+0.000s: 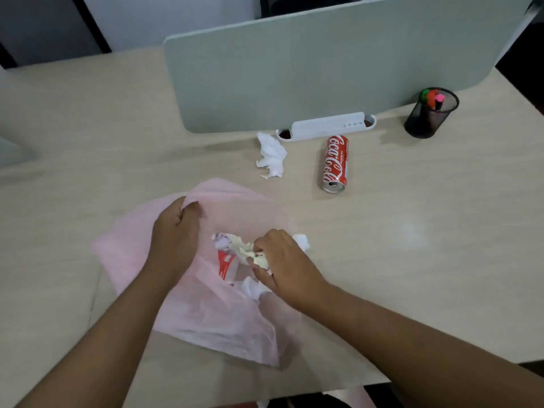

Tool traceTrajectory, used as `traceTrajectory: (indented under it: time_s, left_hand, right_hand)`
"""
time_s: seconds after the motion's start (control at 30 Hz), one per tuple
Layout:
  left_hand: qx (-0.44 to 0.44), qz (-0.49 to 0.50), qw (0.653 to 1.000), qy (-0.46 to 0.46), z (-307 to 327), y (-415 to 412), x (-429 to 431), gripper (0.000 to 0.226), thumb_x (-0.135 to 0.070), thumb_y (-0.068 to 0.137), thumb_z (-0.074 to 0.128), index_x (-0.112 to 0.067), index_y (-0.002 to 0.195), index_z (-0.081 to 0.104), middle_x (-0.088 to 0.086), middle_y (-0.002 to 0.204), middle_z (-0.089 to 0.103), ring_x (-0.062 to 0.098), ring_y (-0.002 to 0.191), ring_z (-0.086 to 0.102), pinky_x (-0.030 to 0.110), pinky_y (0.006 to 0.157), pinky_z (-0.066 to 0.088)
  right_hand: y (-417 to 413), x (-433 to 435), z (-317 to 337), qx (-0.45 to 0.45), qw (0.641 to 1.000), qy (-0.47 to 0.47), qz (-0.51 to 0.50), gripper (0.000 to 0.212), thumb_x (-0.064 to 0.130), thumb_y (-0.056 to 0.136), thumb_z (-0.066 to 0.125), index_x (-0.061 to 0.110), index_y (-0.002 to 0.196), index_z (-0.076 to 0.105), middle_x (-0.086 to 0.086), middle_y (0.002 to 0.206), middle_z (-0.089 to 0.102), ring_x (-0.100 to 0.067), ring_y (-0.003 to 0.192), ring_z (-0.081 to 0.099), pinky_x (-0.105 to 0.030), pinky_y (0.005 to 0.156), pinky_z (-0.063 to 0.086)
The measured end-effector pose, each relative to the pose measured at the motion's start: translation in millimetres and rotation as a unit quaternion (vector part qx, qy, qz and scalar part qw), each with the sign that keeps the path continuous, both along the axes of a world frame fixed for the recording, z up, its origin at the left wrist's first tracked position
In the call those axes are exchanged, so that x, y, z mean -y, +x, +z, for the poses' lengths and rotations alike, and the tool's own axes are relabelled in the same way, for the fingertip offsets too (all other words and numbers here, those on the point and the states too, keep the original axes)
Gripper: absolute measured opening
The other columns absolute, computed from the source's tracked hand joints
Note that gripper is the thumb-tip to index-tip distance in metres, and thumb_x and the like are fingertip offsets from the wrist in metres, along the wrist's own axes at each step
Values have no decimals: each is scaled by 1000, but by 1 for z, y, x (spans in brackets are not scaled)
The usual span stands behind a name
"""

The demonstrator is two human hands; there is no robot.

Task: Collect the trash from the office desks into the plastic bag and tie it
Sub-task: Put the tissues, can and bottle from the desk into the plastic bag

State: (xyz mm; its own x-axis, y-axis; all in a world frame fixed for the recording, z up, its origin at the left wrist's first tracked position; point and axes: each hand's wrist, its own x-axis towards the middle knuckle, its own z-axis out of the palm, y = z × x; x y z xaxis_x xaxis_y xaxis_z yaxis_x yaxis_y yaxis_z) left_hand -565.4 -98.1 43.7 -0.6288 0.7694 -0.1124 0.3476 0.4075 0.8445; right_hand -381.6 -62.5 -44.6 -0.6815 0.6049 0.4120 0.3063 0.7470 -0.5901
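Left grip (179,228) pinches the bag (206,313) rim; right grip (276,260) clamps crumpled paper (244,248) inside, above a red wrapper (225,265) and tissue (250,287).

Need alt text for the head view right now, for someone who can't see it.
Over a pale desk, the left hand holds open a pink plastic bag while the right hand pushes crumpled paper inside. Beyond the bag lie a white tissue and a red cola can on its side.
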Motion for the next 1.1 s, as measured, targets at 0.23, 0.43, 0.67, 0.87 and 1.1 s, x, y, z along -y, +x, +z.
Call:
traceTrajectory:
  time_s: [0.23, 0.43, 0.67, 0.87, 1.1]
  left_hand:
    - [-44, -39, 998, -12, 13, -19, 24, 29, -19, 99, 40, -16, 78, 59, -7, 61, 54, 8, 52, 42, 30, 53, 34]
    - [-60, -77, 995, -4, 18, -11, 15, 28, -16, 99, 39, -15, 78, 58, 0, 66, 52, 8, 52, 39, 26, 52, 33]
    - [-73, -78, 994, -18, 7, 13, -8, 25, -16, 98, 41, -11, 79, 57, 1, 65, 51, 14, 57, 41, 29, 54, 32]
    - [-103, -65, 992, -24, -7, 20, -22, 30, -19, 101, 39, -11, 79, 59, 3, 63, 53, 14, 54, 44, 25, 50, 34]
    - [-120, -69, 990, -29, -20, 16, -24, 31, -17, 102, 40, -13, 78, 59, 7, 63, 53, 19, 56, 44, 32, 54, 34]
  right_hand:
    - [-67, 2, -1, 217, 975, -42, 11, 64, 47, 88, 58, 28, 146, 37, -22, 135, 45, -43, 116, 46, -54, 97, 43]
    - [-39, -8, 9, 235, 969, -67, 22, 79, 71, 86, 36, 38, 153, 13, -10, 162, 17, -31, 148, 14, -47, 119, 15]
    - [34, -72, 12, 44, 977, 36, -208, 39, 46, 86, 55, 12, 102, 63, -7, 96, 59, -28, 85, 55, -36, 68, 48]
    - [58, -159, -18, 186, 900, -114, -378, 69, 49, 84, 60, 29, 145, 35, -19, 151, 27, -41, 130, 31, -51, 98, 42]
    - [27, -203, -52, 205, 880, -198, -379, 87, 52, 83, 62, 42, 151, 10, -15, 150, 23, -42, 121, 39, -47, 93, 42]
